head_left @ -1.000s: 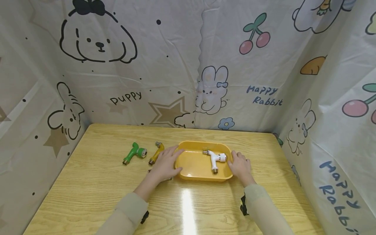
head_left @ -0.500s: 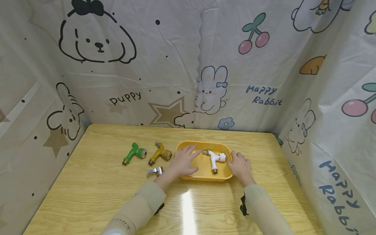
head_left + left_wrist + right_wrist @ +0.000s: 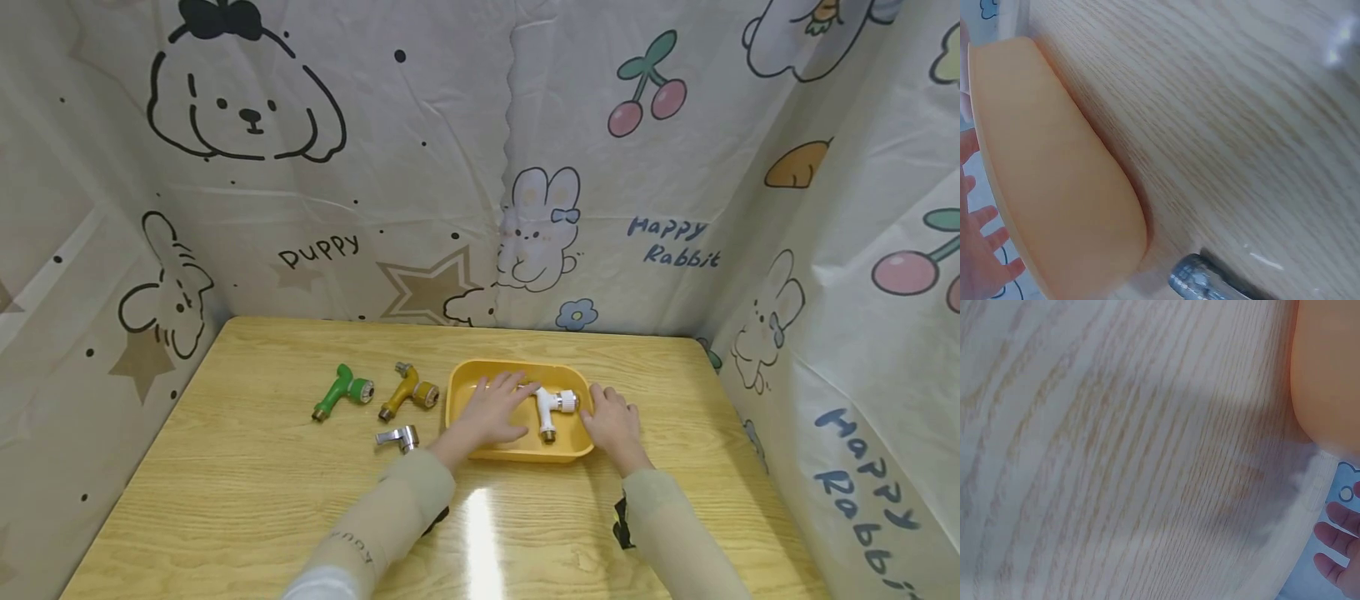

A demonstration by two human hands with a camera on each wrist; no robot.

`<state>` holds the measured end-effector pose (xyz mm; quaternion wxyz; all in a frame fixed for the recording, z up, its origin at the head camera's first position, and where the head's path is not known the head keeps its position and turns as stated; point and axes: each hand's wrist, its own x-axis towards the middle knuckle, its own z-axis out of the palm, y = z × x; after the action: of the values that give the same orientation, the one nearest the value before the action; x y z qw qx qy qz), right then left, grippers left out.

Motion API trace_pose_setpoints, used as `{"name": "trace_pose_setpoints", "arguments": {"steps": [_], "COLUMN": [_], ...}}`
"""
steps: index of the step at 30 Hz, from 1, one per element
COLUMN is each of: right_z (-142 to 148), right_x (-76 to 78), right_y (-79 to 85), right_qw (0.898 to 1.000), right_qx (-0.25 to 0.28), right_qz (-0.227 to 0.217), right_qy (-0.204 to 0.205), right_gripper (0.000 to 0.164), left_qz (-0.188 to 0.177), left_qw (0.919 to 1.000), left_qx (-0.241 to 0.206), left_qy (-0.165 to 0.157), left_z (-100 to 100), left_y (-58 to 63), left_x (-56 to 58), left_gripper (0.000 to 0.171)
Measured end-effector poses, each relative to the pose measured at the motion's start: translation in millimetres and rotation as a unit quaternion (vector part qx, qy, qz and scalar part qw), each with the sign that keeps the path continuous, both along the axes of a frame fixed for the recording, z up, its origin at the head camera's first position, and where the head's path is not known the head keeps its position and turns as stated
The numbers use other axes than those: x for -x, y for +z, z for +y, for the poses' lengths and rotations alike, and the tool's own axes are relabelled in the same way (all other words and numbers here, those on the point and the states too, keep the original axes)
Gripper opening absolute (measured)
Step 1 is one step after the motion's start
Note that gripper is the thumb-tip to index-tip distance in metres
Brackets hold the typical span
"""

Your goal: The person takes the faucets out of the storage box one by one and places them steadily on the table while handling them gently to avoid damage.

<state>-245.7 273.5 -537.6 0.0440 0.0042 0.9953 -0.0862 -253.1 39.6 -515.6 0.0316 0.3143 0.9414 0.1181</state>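
Observation:
A white tap [image 3: 547, 410] lies in a yellow plastic tray [image 3: 536, 455] on the table. My left hand [image 3: 491, 413], fingers spread, is over the left half of the tray, its fingertips overlapping the tap's left end in the head view. The left wrist view shows that hand's fingers [image 3: 985, 240] beyond the tray's rim. At the tray's right end, my right hand [image 3: 613, 423] rests by the rim with its thumb against it. Its other fingers [image 3: 1335, 540] are loosely extended outside the tray.
Left of the tray lie a green tap [image 3: 343, 392], a mustard-yellow tap [image 3: 409, 392] and a silver tap [image 3: 399, 437], partly behind the left forearm. A printed curtain [image 3: 420, 167] encloses the wooden table [image 3: 225, 492] at the back and sides.
My left hand has moved right, from the tray's left rim to over its inside towards the white tap. The mustard and silver taps came into fuller view. My right hand has stayed put.

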Motion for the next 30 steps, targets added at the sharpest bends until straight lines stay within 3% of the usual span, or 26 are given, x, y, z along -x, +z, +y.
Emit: {"name": "trace_pose_setpoints", "arguments": {"steps": [12,24,30], "right_z": [0,0,-1], "right_x": [0.7,0.6,0.5], "right_y": [-0.2,-0.4,-0.6], "right_qw": [1.000,1.000,1.000], "right_qx": [-0.001,0.002,0.002], "right_qz": [-0.003,0.000,0.000], "right_qy": [0.001,-0.002,-0.006], "right_gripper": [0.048,0.048,0.048], "left_qz": [-0.021,-0.068,-0.068], "left_qw": [0.9990,0.9958,0.9952], "left_qx": [0.039,0.057,0.065], "left_qy": [0.003,0.023,0.028], "left_z": [21,38,41], "left_y": [-4.6,-11.6,-15.2], "left_x": [9.7,11.5,10.7], "left_gripper": [0.076,0.078,0.079]}}
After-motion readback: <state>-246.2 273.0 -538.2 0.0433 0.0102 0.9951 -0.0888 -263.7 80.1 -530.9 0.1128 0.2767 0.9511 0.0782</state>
